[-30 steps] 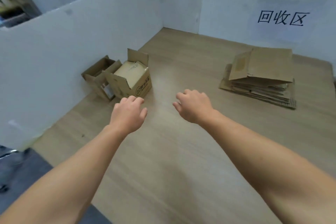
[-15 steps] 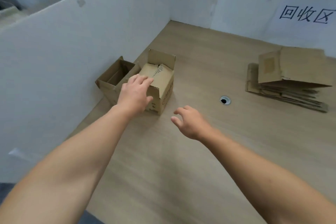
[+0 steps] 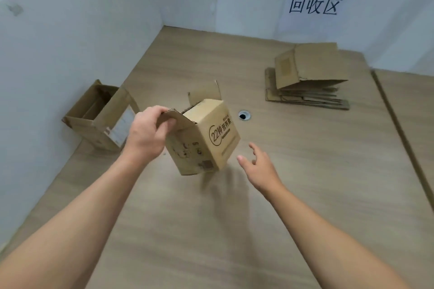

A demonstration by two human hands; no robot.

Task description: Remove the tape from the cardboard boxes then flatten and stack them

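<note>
A small printed cardboard box hangs tilted in the air above the wooden table, its top flaps open. My left hand grips its near flap, thumb on one side and fingers on the other. My right hand hovers just right of the box with relaxed spread fingers, touching nothing. A second open cardboard box with a white label stands against the left partition. A stack of flattened boxes lies at the far right.
White partition walls enclose the table at the left and back. A round cable hole sits just beyond the held box. A paper sign hangs on the back wall. A seam runs along the table's right side.
My left hand has taken hold of the small box's flap and lifted the box off the table toward the middle. My right hand has opened and moved toward the box.
</note>
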